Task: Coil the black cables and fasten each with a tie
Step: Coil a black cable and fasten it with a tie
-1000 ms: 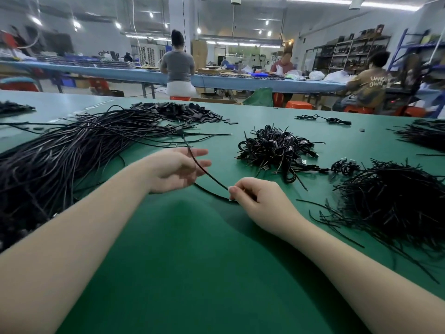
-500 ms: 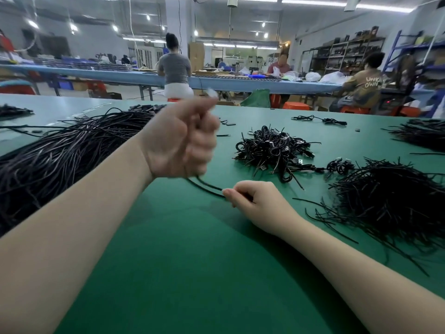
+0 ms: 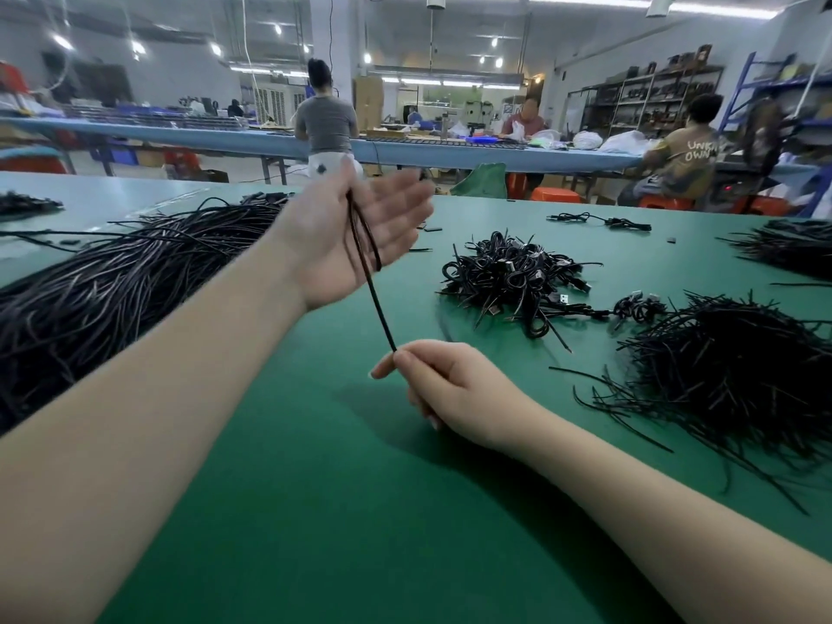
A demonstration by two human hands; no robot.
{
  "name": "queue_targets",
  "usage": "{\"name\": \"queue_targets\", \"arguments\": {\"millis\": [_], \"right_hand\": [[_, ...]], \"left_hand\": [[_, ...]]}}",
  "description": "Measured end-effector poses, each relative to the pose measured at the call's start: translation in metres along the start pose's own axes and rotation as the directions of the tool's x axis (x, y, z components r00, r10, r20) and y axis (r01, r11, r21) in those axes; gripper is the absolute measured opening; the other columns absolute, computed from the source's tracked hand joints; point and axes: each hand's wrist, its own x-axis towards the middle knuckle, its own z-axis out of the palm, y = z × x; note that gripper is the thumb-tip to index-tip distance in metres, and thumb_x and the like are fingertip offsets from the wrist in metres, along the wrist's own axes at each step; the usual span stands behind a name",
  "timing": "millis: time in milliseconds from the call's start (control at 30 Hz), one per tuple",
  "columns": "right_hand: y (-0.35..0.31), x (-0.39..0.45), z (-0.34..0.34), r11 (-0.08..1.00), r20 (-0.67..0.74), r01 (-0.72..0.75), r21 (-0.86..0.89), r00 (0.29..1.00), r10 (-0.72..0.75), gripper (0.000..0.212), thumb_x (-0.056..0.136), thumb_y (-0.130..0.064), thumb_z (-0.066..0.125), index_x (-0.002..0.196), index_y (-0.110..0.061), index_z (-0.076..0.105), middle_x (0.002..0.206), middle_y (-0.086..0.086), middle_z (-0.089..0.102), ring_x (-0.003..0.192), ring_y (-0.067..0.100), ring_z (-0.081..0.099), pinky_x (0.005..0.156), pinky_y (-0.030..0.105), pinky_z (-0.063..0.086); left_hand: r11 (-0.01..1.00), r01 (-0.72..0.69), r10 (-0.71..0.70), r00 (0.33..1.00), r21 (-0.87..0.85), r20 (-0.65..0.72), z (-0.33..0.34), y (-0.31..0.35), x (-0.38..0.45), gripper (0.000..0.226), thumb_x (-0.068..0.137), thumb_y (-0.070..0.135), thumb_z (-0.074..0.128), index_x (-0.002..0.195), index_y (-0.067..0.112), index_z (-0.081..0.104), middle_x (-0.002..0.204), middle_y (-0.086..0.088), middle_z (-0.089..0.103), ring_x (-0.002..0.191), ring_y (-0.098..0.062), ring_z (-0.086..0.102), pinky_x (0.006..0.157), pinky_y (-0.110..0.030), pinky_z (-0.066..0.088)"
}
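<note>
Left hand [image 3: 355, 236] is raised above the table, palm turned up toward the camera, fingers spread and slightly motion-blurred; a black cable [image 3: 367, 258] loops across the palm, its top end caught between thumb and palm. Whether the thumb actually clamps it is hard to tell. Cable runs taut, down and right, to the right hand [image 3: 443, 385], which rests low over the table, fingers curled, pinching the cable between thumb and forefinger.

Head view, surface: green table mat [image 3: 315, 511], matte, arm shadows under the right forearm. Left side carries a big bundle of long loose cables [image 3: 103, 290]. Centre-right sits a pile of coiled cables [image 3: 508, 281], connectors sticking out. Right of that, a dense heap of black ties [image 3: 738, 376], strands straying onto the mat. One cable [image 3: 599, 220] lies alone near the far edge; another dark heap [image 3: 792, 245] at far right.

Room: workshop, strip lights overhead, long blue bench [image 3: 405, 148] behind with three people at it, metal shelving [image 3: 648, 101] along the right wall. Shelf contents too blurred to identify.
</note>
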Motion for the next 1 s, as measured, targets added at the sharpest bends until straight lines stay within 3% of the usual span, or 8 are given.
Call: {"name": "queue_targets", "arguments": {"millis": [167, 233, 333, 500, 633, 767, 867, 1000], "right_hand": [[0.008, 0.006, -0.016, 0.989, -0.246, -0.071, -0.132, 0.969, 0.037, 0.031, 0.092, -0.04, 0.058, 0.069, -0.022, 0.068, 0.046, -0.011, 0.039, 0.045, 0.006, 0.032, 0.048, 0.024, 0.027], [0.011, 0.006, -0.024, 0.974, -0.383, -0.101, -0.204, 0.924, 0.016, 0.036, 0.087, -0.043, 0.064, 0.061, -0.017, 0.062, 0.043, -0.012, 0.041, 0.044, 0.005, 0.033, 0.046, 0.02, 0.026], [0.007, 0.007, -0.024, 0.967, -0.485, -0.084, -0.242, 0.873, -0.045, 0.04, 0.09, -0.038, 0.06, 0.057, -0.018, 0.051, 0.046, -0.011, 0.041, 0.047, 0.005, 0.035, 0.047, 0.02, 0.026], [-0.002, 0.008, -0.016, 0.997, -0.286, 0.028, -0.068, 0.957, -0.047, 0.025, 0.1, -0.02, 0.045, 0.082, -0.022, 0.063, 0.056, -0.012, 0.042, 0.052, 0.001, 0.038, 0.053, 0.018, 0.033], [0.007, 0.003, -0.026, 0.993, -0.009, -0.067, -0.095, 0.998, 0.067, 0.026, 0.1, -0.028, 0.046, 0.099, -0.023, 0.071, 0.057, -0.01, 0.036, 0.056, 0.006, 0.039, 0.054, 0.016, 0.033], [0.011, 0.005, -0.043, 0.964, -0.104, -0.132, -0.231, 0.988, 0.11, 0.027, 0.096, -0.038, 0.053, 0.078, -0.026, 0.071, 0.048, -0.01, 0.033, 0.048, 0.009, 0.032, 0.05, 0.023, 0.027], [0.01, 0.01, -0.053, 0.936, -0.315, -0.187, -0.298, 0.945, 0.089, 0.032, 0.094, -0.034, 0.056, 0.063, -0.024, 0.059, 0.042, -0.012, 0.04, 0.041, 0.003, 0.035, 0.044, 0.016, 0.026], [-0.003, 0.017, -0.046, 0.963, -0.398, -0.137, -0.232, 0.917, 0.034, 0.032, 0.1, -0.027, 0.046, 0.071, -0.023, 0.058, 0.042, -0.021, 0.047, 0.04, 0.0, 0.039, 0.043, 0.013, 0.028]], "left_hand": [[0.94, 0.255, -0.34, 0.73, 0.226, 0.592, -0.007, 0.033, -0.028, 0.059, 0.099, 0.047, 0.032, 0.083, 0.012, 0.077, 0.051, 0.003, 0.064, 0.044, -0.008, 0.059, 0.044, -0.021, 0.038], [0.716, 0.233, -0.633, 0.615, 0.659, 0.47, -0.003, 0.021, -0.029, 0.063, 0.095, 0.053, 0.034, 0.094, 0.007, 0.076, 0.06, -0.009, 0.069, 0.046, -0.013, 0.06, 0.047, -0.024, 0.039], [0.488, 0.372, -0.723, 0.679, 0.789, 0.127, 0.009, -0.012, -0.027, 0.065, 0.097, 0.052, 0.027, 0.102, 0.003, 0.069, 0.084, -0.012, 0.074, 0.065, -0.016, 0.065, 0.065, -0.027, 0.048], [0.966, 0.207, -0.222, 0.971, 0.155, 0.087, 0.007, -0.031, -0.002, 0.056, 0.103, 0.047, 0.023, 0.123, 0.009, 0.058, 0.113, -0.004, 0.071, 0.106, -0.017, 0.065, 0.096, -0.031, 0.048], [0.979, 0.098, -0.038, 0.952, -0.182, 0.305, 0.003, -0.006, -0.006, 0.054, 0.101, 0.045, 0.028, 0.099, 0.015, 0.073, 0.087, 0.003, 0.074, 0.085, -0.012, 0.071, 0.072, -0.025, 0.056], [0.936, 0.303, -0.35, 0.764, 0.178, 0.542, -0.001, -0.001, -0.016, 0.05, 0.091, 0.05, 0.041, 0.069, 0.018, 0.072, 0.051, 0.008, 0.06, 0.041, -0.005, 0.054, 0.047, -0.018, 0.037], [0.574, 0.324, -0.698, 0.673, 0.752, 0.242, 0.002, -0.023, -0.013, 0.065, 0.091, 0.062, 0.03, 0.094, 0.015, 0.075, 0.072, -0.003, 0.073, 0.051, -0.009, 0.063, 0.045, -0.017, 0.042], [0.745, 0.404, -0.481, 0.876, 0.531, 0.008, 0.008, -0.057, -0.001, 0.056, 0.1, 0.054, 0.023, 0.103, 0.015, 0.063, 0.091, 0.001, 0.073, 0.085, -0.013, 0.068, 0.076, -0.023, 0.052]]}}
